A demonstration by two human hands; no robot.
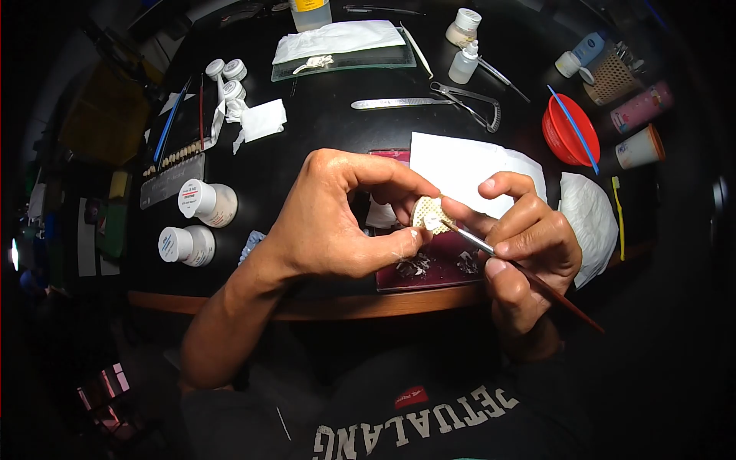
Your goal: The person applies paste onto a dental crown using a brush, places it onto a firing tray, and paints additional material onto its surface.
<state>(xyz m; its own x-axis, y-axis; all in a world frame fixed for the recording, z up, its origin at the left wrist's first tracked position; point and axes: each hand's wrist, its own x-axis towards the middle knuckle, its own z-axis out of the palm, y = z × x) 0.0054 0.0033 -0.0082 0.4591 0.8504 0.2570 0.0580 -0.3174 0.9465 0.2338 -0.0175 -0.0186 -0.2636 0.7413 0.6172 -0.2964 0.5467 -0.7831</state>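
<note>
Between the thumb and fingers of my left hand [326, 218] is a small cream honeycomb tray [440, 205] with a fine grid of holes. A small white piece [432, 221] lies against the tray; its exact shape is too small to make out. My right hand [537, 249] is closed around a thin paintbrush [557, 294] with a dark red handle and silver ferrule. The brush tip reaches the white piece, though I cannot tell whether it touches. Both hands are above a maroon board [437, 277] that carries crumpled scraps.
White paper [468, 165] lies behind the hands. Two lidded jars [211, 203] [188, 245] stand at left, near a tooth shade guide [175, 180]. Further back are a scalpel [391, 103], a caliper [471, 105] and a glass slab [353, 63]. A red bowl [563, 138] and folded tissue [589, 230] are at right.
</note>
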